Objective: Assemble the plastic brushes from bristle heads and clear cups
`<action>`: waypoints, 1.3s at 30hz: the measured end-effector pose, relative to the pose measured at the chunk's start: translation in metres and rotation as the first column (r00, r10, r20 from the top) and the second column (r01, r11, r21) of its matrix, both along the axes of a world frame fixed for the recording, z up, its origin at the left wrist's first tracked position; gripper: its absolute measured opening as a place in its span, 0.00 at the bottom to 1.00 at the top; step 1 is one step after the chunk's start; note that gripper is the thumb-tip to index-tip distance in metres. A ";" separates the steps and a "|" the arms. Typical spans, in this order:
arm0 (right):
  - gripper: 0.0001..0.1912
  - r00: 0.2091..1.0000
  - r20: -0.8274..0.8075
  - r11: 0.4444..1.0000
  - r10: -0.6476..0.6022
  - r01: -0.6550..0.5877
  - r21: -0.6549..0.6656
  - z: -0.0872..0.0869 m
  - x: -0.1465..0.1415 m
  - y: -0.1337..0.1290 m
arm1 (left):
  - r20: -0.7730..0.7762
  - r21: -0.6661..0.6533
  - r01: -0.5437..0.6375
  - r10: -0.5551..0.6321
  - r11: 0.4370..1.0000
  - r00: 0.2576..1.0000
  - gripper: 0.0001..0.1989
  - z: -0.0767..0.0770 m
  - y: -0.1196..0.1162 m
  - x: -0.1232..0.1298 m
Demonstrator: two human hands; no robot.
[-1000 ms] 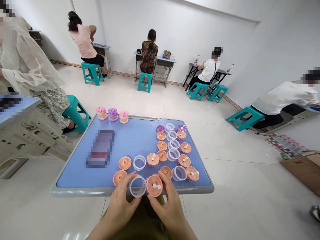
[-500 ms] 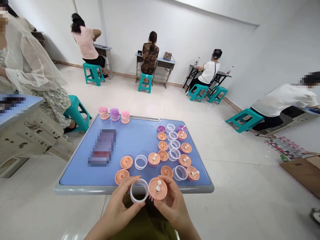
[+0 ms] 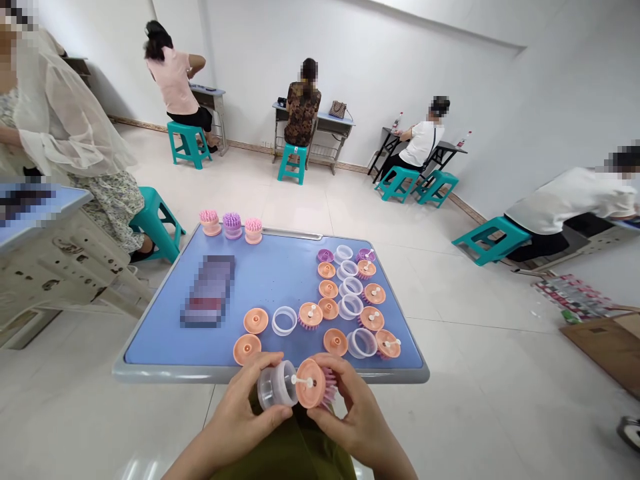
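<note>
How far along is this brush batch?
Early on, it looks. Done: three bristled brushes stand assembled at the desk's far edge. In hand: the left hand holds a clear plastic ring up to a pinned orange bristle disc in the right hand. Left: many orange discs, clear rings and pinned bristle pieces lie separate on the blue desk.

The held scalp brush's bristles (image 3: 327, 388) seem partly hidden.
</note>
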State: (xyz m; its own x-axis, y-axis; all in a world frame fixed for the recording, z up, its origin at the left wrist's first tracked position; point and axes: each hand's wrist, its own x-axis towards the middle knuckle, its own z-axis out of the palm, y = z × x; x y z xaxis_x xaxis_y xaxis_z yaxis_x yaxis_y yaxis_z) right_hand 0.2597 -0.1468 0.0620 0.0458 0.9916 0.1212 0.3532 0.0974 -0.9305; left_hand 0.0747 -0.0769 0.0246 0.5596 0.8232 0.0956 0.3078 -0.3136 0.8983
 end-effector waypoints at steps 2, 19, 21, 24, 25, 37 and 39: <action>0.22 0.997 0.077 0.999 0.018 -0.021 0.047 0.000 0.001 0.000 | -0.009 -0.045 0.017 -0.017 0.999 1.000 0.22 0.003 0.000 0.001; 0.25 0.989 0.121 0.992 -0.086 0.074 0.102 -0.012 0.001 -0.001 | 0.395 -0.381 0.047 0.116 0.923 0.912 0.12 -0.002 0.004 0.005; 0.25 0.991 0.095 0.992 -0.097 0.088 0.094 -0.015 0.000 -0.002 | 0.474 -0.508 0.048 0.233 0.860 0.849 0.13 0.000 0.006 0.006; 0.26 0.992 0.102 0.994 -0.071 0.062 0.087 -0.016 -0.003 -0.003 | 0.491 -0.613 0.006 0.374 0.790 0.787 0.16 0.003 0.006 0.008; 0.26 0.991 0.117 0.994 -0.064 0.053 0.093 -0.016 -0.004 -0.002 | 0.481 -0.638 -0.003 0.402 0.770 0.779 0.18 0.004 0.006 0.008; 0.24 0.951 0.308 0.981 -0.023 -0.038 0.188 -0.012 -0.008 0.000 | 0.234 -0.531 0.145 -0.021 0.835 0.972 0.24 0.010 0.000 0.007; 0.25 0.945 0.325 0.979 0.025 -0.089 0.182 -0.010 -0.005 0.000 | 0.119 -0.456 0.179 -0.140 0.872 0.983 0.18 0.016 0.003 0.005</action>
State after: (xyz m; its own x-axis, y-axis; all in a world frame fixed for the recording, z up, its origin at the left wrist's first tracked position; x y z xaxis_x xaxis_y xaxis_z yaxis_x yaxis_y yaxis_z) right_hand 0.2545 -0.1471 0.0521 -0.0828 0.9480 0.3074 0.6172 0.2910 -0.7310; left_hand 0.0799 -0.0734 0.0406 0.6937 0.6844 -0.2243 0.2105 0.1052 0.9719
